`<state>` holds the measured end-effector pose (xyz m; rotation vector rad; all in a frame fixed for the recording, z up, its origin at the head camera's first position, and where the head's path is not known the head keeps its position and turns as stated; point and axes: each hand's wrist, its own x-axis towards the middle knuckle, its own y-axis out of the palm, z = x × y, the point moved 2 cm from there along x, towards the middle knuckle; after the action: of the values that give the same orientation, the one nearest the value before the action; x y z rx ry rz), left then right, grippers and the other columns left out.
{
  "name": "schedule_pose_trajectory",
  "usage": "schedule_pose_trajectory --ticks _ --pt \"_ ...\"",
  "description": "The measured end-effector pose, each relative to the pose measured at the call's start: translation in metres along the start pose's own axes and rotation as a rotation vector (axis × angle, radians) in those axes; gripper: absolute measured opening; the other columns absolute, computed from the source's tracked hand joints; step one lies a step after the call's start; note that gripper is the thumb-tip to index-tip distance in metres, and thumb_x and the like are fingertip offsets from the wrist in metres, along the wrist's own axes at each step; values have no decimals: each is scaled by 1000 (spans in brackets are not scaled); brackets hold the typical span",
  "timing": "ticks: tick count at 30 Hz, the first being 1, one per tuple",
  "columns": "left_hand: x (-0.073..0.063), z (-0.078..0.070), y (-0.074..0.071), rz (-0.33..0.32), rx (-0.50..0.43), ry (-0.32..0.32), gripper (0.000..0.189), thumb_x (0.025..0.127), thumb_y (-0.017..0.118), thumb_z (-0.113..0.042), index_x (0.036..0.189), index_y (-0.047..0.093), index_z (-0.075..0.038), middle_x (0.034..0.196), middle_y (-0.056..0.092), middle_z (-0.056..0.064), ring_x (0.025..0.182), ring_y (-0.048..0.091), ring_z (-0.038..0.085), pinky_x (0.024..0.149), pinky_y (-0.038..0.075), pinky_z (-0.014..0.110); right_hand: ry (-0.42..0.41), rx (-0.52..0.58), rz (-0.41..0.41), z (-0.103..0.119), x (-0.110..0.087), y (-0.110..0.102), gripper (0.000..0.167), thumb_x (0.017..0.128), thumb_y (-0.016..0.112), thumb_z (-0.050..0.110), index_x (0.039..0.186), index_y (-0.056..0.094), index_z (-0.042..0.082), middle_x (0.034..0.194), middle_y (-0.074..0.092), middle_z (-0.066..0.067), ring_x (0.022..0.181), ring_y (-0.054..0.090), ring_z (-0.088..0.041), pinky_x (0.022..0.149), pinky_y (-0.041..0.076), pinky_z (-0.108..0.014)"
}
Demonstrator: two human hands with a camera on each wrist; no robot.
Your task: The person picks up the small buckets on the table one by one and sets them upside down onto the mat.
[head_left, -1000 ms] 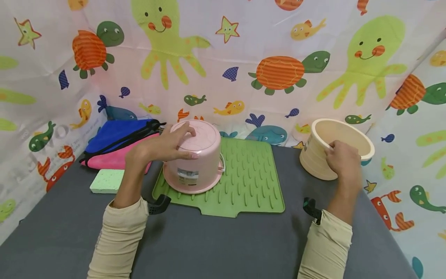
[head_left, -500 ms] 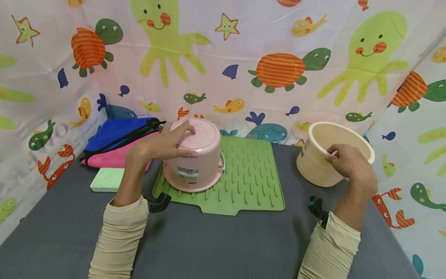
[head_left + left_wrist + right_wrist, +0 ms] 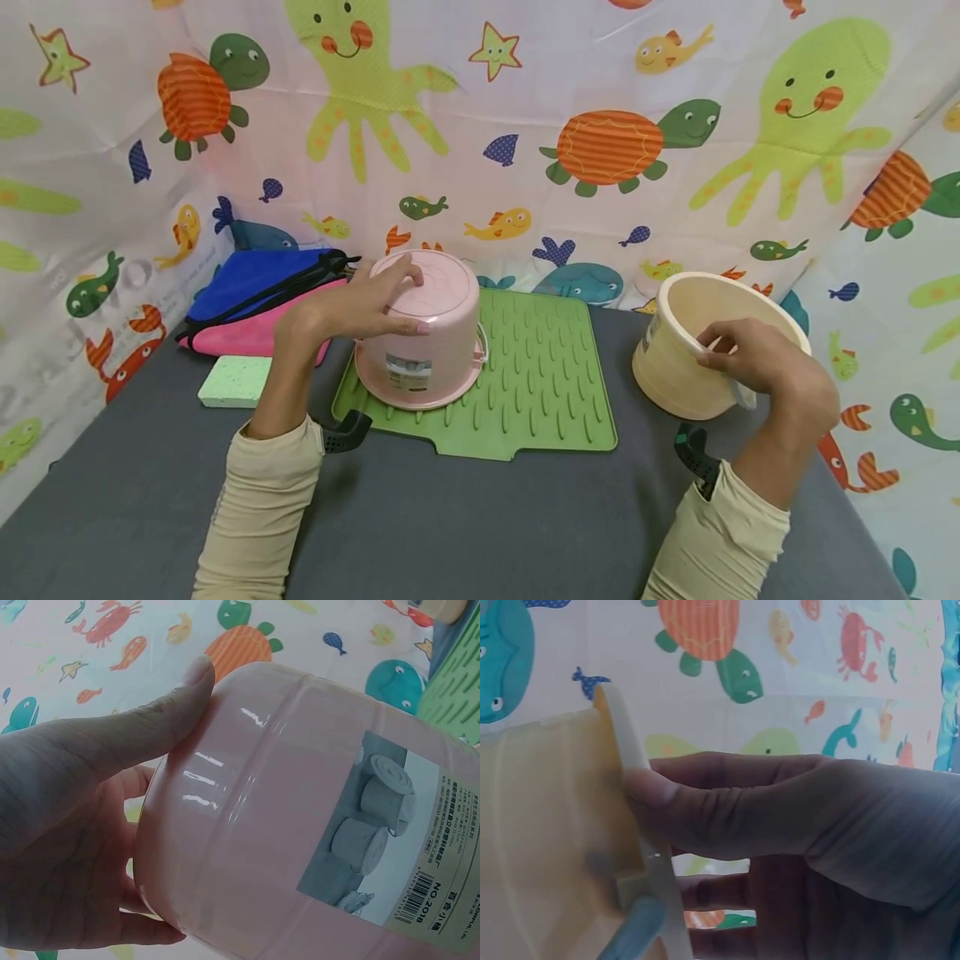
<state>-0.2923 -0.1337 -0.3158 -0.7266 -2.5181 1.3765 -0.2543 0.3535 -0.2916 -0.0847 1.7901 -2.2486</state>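
Pink bucket (image 3: 448, 346), one, in left hand's (image 3: 352, 307) grip; cream bucket (image 3: 673, 367), one, in right hand's (image 3: 757, 354) pinch.

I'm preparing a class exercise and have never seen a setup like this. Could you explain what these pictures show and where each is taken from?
There is no robot here: a person works with two bare hands, filmed by three cameras. The wide picture comes from a camera on the head, looking forward and down. The two closer ones come from cameras on the left and right wrists, each facing that hand's work.

On the grey table lies a green mat, and on it a pink bucket stands upside down. The left hand grips its upturned base. The right hand pinches the rim of a cream bucket, right of the mat. To the left are a pale green block, perhaps a sponge, and some blue and pink fabric.
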Motion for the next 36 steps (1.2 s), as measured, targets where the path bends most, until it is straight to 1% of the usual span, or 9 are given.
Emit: schedule_pose_trajectory --ticks 5,8,13,19,25,27,30,33,36 --pt "0 0 0 -2 -1 30 63 97 73 -45 141 40 -15 156 36 19 143 19 42 104 43 58 -35 16 36 8 -5 0 17 96 73 13 109 75 1 92 74 -8 85 63 -19 69 49 -31" --pt "1 -1 -1 -10 5 42 63 97 73 -47 141 41 -15 157 37 18 143 18 42 110 35 61 -38 21 48 11 -7 -1 17 96 74 14 108 75 2 92 74 -6 85 62 -18 69 49 -30" --pt "3 -2 -2 -9 15 38 64 97 73 -47 141 40 -15 156 37 18 144 18 42 111 34 62 -24 43 77 14 -9 -2 21 96 75 18 110 74 2 91 72 -4 83 60 -17 68 48 -31" --pt "3 -1 0 -12 16 46 62 97 73 -45 141 41 -14 157 37 18 143 18 43 112 32 63 13 59 118 15 -10 0 34 95 77 26 118 71 2 87 72 -5 81 60 -18 68 49 -33" --pt "2 0 1 -15 22 55 62 97 73 -43 140 41 -12 157 37 19 145 17 45 114 29 65 41 108 145 18 -13 0 44 99 72 39 127 71 4 94 75 -3 82 63 -17 70 50 -31" --pt "2 -1 0 -15 20 57 62 98 73 -43 141 40 -12 156 38 19 145 16 45 114 29 64 49 125 141 19 -14 -1 49 100 69 41 130 69 3 88 73 -2 79 62 -15 69 49 -30" --pt "2 -3 -1 -18 22 55 62 98 73 -44 140 40 -12 155 39 19 144 17 44 113 30 63 36 85 118 21 -13 -2 56 100 68 46 133 68 2 92 75 -4 82 63 -15 70 49 -30" --pt "2 -2 -1 -18 16 46 62 97 73 -44 140 40 -13 155 38 19 144 17 44 113 32 62 15 34 99 24 -8 0 60 97 71 49 132 69 1 101 78 -4 87 65 -15 73 50 -30" --pt "1 0 1 -8 6 36 63 97 73 -44 141 40 -14 157 37 19 144 17 43 112 33 62 9 30 142 28 -2 6 51 94 74 49 118 75 4 85 72 3 79 58 -11 69 46 -28"
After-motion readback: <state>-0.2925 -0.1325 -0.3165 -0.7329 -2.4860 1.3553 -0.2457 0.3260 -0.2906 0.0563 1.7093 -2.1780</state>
